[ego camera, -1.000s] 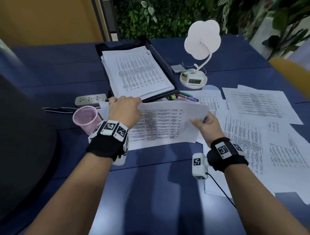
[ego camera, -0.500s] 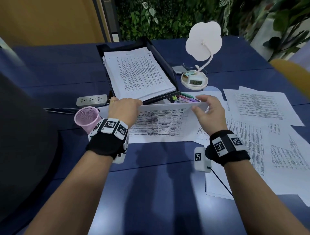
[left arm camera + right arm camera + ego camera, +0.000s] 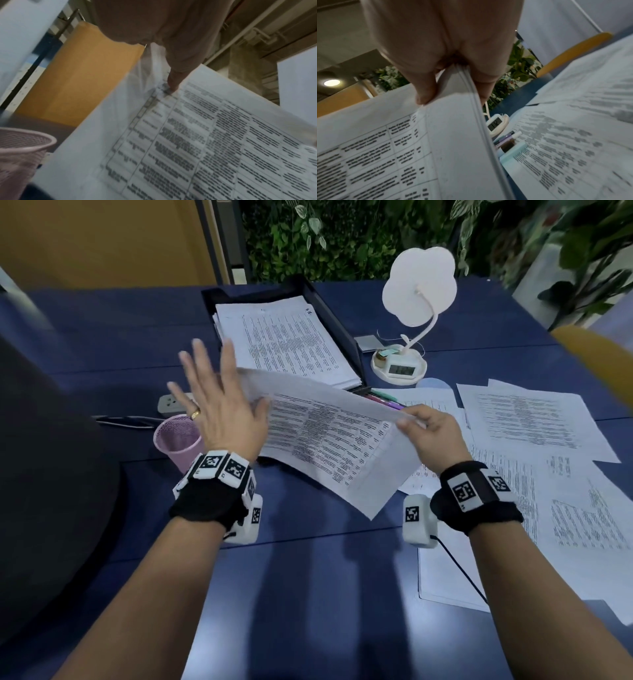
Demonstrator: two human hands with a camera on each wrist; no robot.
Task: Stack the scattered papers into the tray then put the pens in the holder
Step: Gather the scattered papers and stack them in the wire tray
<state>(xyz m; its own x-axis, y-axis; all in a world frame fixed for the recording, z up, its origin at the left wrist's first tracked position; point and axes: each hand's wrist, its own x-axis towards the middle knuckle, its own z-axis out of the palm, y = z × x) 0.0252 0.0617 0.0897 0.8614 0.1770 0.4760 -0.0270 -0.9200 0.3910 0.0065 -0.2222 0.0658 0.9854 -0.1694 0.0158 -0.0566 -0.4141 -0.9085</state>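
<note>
Right hand (image 3: 432,432) pinching sheaf (image 3: 329,436), left hand (image 3: 222,405) splayed

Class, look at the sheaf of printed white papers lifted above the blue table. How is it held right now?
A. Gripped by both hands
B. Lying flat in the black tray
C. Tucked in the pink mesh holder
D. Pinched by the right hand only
D: the right hand pinches the sheaf of printed white papers at its edge, while the left hand is spread flat with straight fingers against its other end.

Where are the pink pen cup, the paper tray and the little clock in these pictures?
pink pen cup (image 3: 178,440), head view, on its mesh rim.
paper tray (image 3: 337,320), head view, on its black right wall.
little clock (image 3: 400,369), head view, on its display.
</note>
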